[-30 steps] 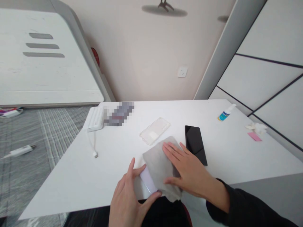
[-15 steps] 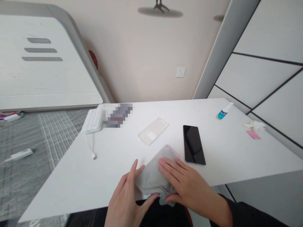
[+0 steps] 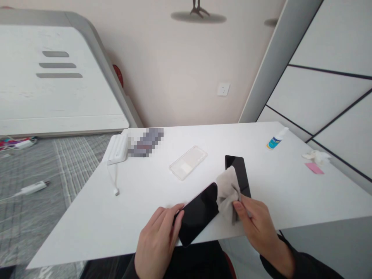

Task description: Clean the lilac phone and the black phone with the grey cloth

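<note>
A black phone is held by its left edge in my left hand, screen facing up, tilted near the front edge of the white table. My right hand pinches a bunched grey cloth, which hangs beside the phone's upper right end. Behind the cloth a second black phone lies on the table, partly covered from view. A clear phone case lies flat farther back, apart from both hands.
On the white table, a white power bank with a short cable and a pixelated item sit back left. A small spray bottle, crumpled tissue and pink slip lie at right. A grey patterned bed cover is at left.
The cloth has come off the phone and moved right in my right hand, uncovering the dark screen. My left hand now grips the phone's edge, where its fingers were spread before.
</note>
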A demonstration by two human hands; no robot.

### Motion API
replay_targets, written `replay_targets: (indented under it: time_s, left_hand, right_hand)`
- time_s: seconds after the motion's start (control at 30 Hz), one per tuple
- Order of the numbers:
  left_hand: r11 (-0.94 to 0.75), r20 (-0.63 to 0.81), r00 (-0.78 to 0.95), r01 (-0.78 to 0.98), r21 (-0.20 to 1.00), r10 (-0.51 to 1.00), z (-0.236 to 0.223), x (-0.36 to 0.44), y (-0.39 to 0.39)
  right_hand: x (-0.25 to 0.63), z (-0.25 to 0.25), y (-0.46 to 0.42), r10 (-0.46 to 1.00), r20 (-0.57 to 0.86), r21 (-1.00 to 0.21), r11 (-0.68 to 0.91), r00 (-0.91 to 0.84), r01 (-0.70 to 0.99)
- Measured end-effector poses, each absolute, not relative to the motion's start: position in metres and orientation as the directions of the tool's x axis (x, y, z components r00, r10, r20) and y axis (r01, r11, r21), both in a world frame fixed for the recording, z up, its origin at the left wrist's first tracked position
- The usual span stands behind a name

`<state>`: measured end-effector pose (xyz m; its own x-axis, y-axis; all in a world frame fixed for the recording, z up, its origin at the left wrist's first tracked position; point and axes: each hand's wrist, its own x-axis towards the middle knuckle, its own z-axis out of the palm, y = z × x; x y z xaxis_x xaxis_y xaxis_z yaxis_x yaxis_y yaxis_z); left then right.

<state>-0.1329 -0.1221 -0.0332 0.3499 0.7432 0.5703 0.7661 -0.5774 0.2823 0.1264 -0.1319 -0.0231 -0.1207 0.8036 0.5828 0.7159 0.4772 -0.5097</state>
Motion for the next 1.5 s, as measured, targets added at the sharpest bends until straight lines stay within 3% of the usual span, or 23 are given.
replay_targets:
  time_s: [0.1, 0.23, 0.33, 0.43, 0.67, 0.83, 0.97, 1.1, 1.27, 1.4, 1.5]
  left_hand:
    - [-0.523, 0.539, 0.316, 0.803, 0.286, 0.781, -0.037, -0.125, -0.115]
    - [-0.514, 0.447, 0.369, 0.816, 0.264, 0.815, -0.034, -0.128, -0.116]
    - [-0.526, 0.353, 0.427, 0.810, 0.259, 0.832, -0.031, -0.133, -0.126]
    - [-0.510, 0.349, 0.411, 0.818, 0.265, 0.842, -0.034, -0.134, -0.134]
    - [-0.414, 0.376, 0.283, 0.846, 0.335, 0.882, -0.045, -0.129, -0.138]
    - [-0.400, 0.383, 0.255, 0.840, 0.367, 0.888, -0.044, -0.127, -0.143]
    - [-0.366, 0.346, 0.229, 0.836, 0.409, 0.910, -0.044, -0.126, -0.144]
    - [-0.378, 0.366, 0.229, 0.827, 0.415, 0.902, -0.044, -0.126, -0.142]
    - [-0.382, 0.356, 0.237, 0.822, 0.423, 0.904, -0.044, -0.126, -0.141]
    - [-0.367, 0.362, 0.217, 0.829, 0.421, 0.906, -0.044, -0.125, -0.141]
    - [-0.349, 0.336, 0.210, 0.831, 0.433, 0.918, -0.044, -0.125, -0.141]
  right_hand:
    - [0.112, -0.029, -0.121, 0.773, 0.575, -0.413, 0.558, -0.270, 0.720]
    - [0.101, -0.037, -0.114, 0.761, 0.455, -0.170, 0.583, -0.462, 0.795]
    - [0.095, -0.036, -0.117, 0.819, 0.354, -0.110, 0.516, -0.452, 0.850]
    - [0.084, -0.032, -0.126, 0.844, 0.329, -0.065, 0.467, -0.423, 0.882]
    - [0.072, -0.037, -0.132, 0.718, 0.224, -0.112, 0.691, -0.659, 0.714]
    - [0.082, -0.035, -0.124, 0.812, 0.202, -0.162, 0.579, -0.547, 0.799]
    - [0.080, -0.028, -0.126, 0.670, 0.129, -0.274, 0.732, -0.731, 0.623]
    - [0.082, -0.030, -0.124, 0.804, 0.122, -0.241, 0.593, -0.582, 0.768]
    - [0.081, -0.033, -0.125, 0.647, 0.139, -0.264, 0.754, -0.750, 0.601]
    - [0.082, -0.030, -0.125, 0.830, 0.155, -0.184, 0.558, -0.536, 0.809]
    - [0.081, -0.030, -0.129, 0.685, 0.191, -0.192, 0.729, -0.703, 0.657]
